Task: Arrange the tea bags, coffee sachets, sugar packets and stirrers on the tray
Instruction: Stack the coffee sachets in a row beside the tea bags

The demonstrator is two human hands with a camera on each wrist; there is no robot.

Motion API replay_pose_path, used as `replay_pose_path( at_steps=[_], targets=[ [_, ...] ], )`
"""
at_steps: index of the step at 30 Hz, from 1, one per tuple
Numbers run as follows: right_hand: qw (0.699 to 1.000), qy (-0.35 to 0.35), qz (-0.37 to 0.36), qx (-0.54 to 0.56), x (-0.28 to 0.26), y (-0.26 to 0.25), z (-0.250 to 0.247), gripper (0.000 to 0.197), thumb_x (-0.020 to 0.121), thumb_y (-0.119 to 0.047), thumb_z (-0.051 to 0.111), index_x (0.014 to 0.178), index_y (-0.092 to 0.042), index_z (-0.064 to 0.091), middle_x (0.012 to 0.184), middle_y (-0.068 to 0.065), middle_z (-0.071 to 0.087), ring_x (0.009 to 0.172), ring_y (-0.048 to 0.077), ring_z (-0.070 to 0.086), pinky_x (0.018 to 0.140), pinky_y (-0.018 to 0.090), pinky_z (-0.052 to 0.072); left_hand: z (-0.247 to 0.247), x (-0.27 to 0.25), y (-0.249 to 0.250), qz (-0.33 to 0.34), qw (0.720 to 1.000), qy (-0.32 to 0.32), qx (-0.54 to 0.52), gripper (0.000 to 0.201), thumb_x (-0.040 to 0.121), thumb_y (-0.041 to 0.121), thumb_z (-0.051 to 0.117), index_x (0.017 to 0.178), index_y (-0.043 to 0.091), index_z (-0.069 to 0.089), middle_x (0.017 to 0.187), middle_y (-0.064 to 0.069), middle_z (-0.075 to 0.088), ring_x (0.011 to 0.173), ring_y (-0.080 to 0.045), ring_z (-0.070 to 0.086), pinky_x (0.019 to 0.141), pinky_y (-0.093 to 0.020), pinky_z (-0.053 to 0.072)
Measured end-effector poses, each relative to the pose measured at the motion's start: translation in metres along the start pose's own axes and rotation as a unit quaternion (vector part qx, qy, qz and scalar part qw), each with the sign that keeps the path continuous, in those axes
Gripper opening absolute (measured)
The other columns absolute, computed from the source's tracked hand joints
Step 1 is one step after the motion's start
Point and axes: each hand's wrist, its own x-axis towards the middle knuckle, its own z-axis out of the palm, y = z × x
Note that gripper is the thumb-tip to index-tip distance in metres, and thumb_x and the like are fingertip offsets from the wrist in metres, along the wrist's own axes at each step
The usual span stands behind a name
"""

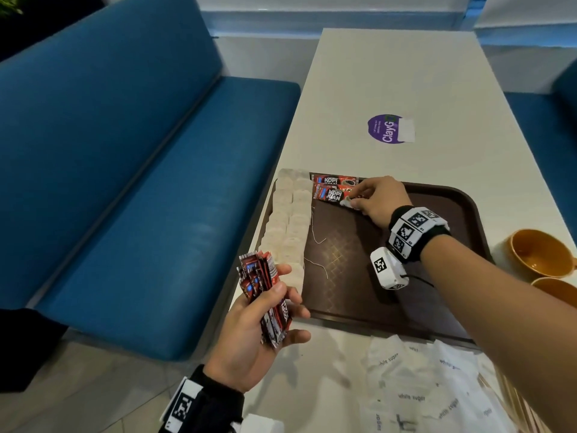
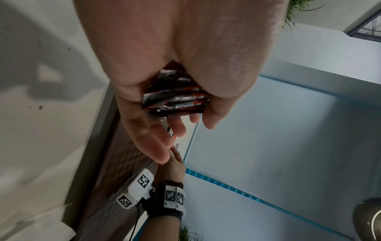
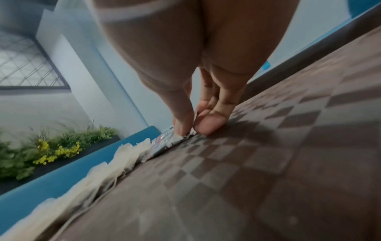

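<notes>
A brown tray (image 1: 374, 276) lies on the white table. Several pale tea bags (image 1: 288, 220) fill its left side in two columns, strings trailing onto the tray. At the tray's far left corner lie red coffee sachets (image 1: 332, 180). My right hand (image 1: 371, 198) pinches the end of one red sachet (image 1: 332, 195) and lays it beside them; the right wrist view shows thumb and finger (image 3: 189, 125) pressing that sachet (image 3: 167, 143) onto the tray. My left hand (image 1: 268, 317) grips a stack of red sachets (image 1: 265, 292) at the tray's near left corner, the stack (image 2: 177, 99) clamped between thumb and fingers.
White sugar packets (image 1: 412, 385) lie heaped on the table near me, with wooden stirrers (image 1: 512, 404) at their right. Two orange cups (image 1: 537, 251) stand right of the tray. A purple sticker (image 1: 387, 128) marks the table's middle. A blue bench (image 1: 140, 182) runs along the left.
</notes>
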Motion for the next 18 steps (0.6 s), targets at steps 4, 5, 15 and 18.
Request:
replay_pose_path(
  at_steps=[4,5,15,18],
  targets=[
    [0.999,-0.01,-0.012,-0.047,0.0,-0.006,0.002,0.009,0.087,-0.013,0.082,0.094,-0.017,0.079,0.095,0.0,0.065,0.092,0.012,0.058,0.08,0.023,0.041,-0.001,0.001,-0.002,-0.001,1.0,-0.001,0.007,0.038,0.087,0.027,0.067,0.125,0.02,0.066,0.096,-0.016,0.061,0.084,-0.029,0.065,0.065,-0.042,0.056],
    [0.998,-0.01,-0.015,-0.053,0.0,-0.007,0.002,0.008,0.087,-0.013,0.082,0.093,-0.017,0.079,0.09,-0.005,0.061,0.092,0.011,0.057,0.08,0.023,0.04,-0.001,0.002,-0.002,-0.001,1.0,0.0,0.008,0.037,0.087,0.027,0.067,0.124,0.02,0.066,0.096,-0.016,0.061,0.084,-0.029,0.065,0.065,-0.042,0.057],
    [0.994,-0.017,-0.047,-0.094,0.007,-0.011,0.001,0.008,0.088,-0.016,0.081,0.095,-0.018,0.083,0.085,-0.016,0.046,0.098,0.012,0.054,0.086,0.027,0.04,-0.003,0.0,-0.004,-0.003,1.0,0.012,0.011,0.036,0.087,0.025,0.068,0.122,0.019,0.067,0.094,-0.016,0.06,0.083,-0.029,0.065,0.065,-0.043,0.056],
    [0.994,-0.019,-0.054,-0.091,0.006,-0.013,0.0,0.009,0.087,-0.015,0.081,0.096,-0.017,0.082,0.083,-0.019,0.043,0.095,0.01,0.053,0.085,0.026,0.039,-0.002,0.0,-0.004,-0.005,1.0,0.019,0.013,0.038,0.086,0.025,0.068,0.123,0.018,0.066,0.093,-0.016,0.06,0.082,-0.029,0.065,0.065,-0.042,0.056]
  ],
)
